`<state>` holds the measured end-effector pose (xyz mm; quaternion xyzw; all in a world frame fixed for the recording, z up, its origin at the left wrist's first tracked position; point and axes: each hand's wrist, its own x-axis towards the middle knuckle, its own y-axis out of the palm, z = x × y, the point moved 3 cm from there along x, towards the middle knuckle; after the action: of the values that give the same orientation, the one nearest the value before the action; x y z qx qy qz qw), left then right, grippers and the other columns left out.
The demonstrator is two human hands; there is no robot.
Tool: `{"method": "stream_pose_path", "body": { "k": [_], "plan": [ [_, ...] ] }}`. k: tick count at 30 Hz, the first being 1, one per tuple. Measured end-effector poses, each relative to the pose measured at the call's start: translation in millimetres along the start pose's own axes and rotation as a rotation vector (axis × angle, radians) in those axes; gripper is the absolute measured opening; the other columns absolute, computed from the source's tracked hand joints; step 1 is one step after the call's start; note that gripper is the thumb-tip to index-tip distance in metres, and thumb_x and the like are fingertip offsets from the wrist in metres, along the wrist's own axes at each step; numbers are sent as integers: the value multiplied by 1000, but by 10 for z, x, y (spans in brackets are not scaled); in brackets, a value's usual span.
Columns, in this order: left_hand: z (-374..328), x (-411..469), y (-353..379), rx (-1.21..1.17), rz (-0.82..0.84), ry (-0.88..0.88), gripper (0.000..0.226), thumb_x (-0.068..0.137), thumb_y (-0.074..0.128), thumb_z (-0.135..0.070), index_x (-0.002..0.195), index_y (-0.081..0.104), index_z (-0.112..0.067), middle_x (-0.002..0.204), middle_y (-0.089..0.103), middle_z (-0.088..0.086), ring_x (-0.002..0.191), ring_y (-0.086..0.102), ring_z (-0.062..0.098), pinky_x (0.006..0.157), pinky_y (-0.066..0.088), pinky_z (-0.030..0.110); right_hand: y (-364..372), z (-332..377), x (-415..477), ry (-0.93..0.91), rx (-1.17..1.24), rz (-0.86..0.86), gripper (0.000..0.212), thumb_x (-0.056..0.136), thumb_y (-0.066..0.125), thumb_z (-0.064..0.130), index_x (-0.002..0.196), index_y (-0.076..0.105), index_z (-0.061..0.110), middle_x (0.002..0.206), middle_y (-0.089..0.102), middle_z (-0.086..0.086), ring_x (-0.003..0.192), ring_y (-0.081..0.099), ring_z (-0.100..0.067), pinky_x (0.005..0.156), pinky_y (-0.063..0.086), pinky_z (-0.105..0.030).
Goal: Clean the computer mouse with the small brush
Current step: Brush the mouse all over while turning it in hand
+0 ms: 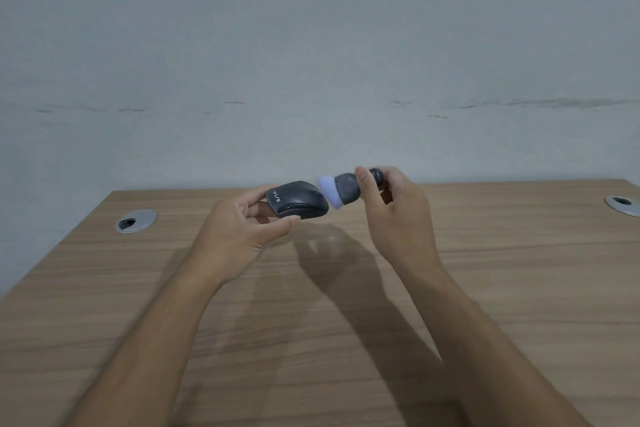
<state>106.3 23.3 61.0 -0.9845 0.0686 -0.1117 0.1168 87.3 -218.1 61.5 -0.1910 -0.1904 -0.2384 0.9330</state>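
Observation:
My left hand (242, 236) holds a black computer mouse (298, 199) up above the desk, gripped between thumb and fingers, its white-lettered end toward the hand. My right hand (394, 208) grips a small grey brush (346, 189) with a pale lilac bristle head. The bristles point left and touch the mouse's right end. The brush's dark handle end sticks out behind my right fingers.
A wooden desk (485, 288) lies under both arms. Round metal cable grommets sit at the far left (135, 220) and the far right (623, 204). A plain grey wall stands right behind the desk's far edge.

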Motion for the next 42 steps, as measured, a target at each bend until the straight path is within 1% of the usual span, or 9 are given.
{"method": "stream_pose_path", "body": {
  "k": [3,9,16,22,26,31,34,38,42],
  "plan": [
    [53,14,-14,24,-7,2,44,90,92,-14,130,81,-30,105,89,6,72,64,4,79,53,17,52,137,-21,-83,43,68,26,107,64,44,98,73,21,70,61,12,63,55,-4,60,40,-12],
    [7,5,8,5,27,39,46,93,88,-8,135,79,-23,81,80,-16,59,54,-5,58,41,2,26,-24,-18,-73,-83,-23,24,106,66,43,100,72,21,70,66,11,66,61,-3,61,41,-13],
    [-86,26,-7,138,51,92,48,91,92,-17,134,77,-31,78,76,-23,64,52,-3,62,40,5,41,82,-41,-106,-48,-71,20,109,61,41,103,71,25,73,63,14,62,56,-7,60,37,-12],
    [-36,28,-86,164,29,87,45,90,92,-25,131,77,-38,82,78,-21,79,51,9,76,41,22,59,319,-92,-172,2,-6,21,110,60,39,106,72,23,78,67,15,62,57,-6,59,40,-12],
    [-22,34,-108,150,9,94,43,91,91,-23,130,79,-36,84,81,-17,76,51,6,69,41,11,124,354,-131,-224,1,81,21,110,61,37,105,72,20,71,62,13,59,54,-6,57,38,-13],
    [-28,37,-72,121,32,111,40,93,90,-18,129,80,-31,72,75,-23,66,53,-5,64,39,1,31,181,-47,-170,-96,-9,25,109,62,42,103,71,20,74,65,11,65,58,-6,60,38,-13],
    [-57,16,17,127,67,108,38,93,90,-19,126,80,-35,75,77,-23,68,55,-4,64,40,2,53,229,-66,-168,-61,-17,24,108,63,42,104,73,21,79,70,8,66,59,-9,60,41,-15],
    [7,34,-34,96,49,71,46,92,91,-19,134,79,-33,84,82,-17,75,55,3,70,42,4,72,384,-88,-244,-15,118,23,109,62,40,103,73,20,74,67,10,63,58,-9,57,42,-15],
    [21,26,-95,48,60,54,45,92,91,-21,132,80,-37,82,80,-16,76,57,5,77,45,15,6,248,-17,-199,-114,20,25,108,64,40,99,72,18,69,64,11,64,60,-5,58,40,-13]
  ]
}}
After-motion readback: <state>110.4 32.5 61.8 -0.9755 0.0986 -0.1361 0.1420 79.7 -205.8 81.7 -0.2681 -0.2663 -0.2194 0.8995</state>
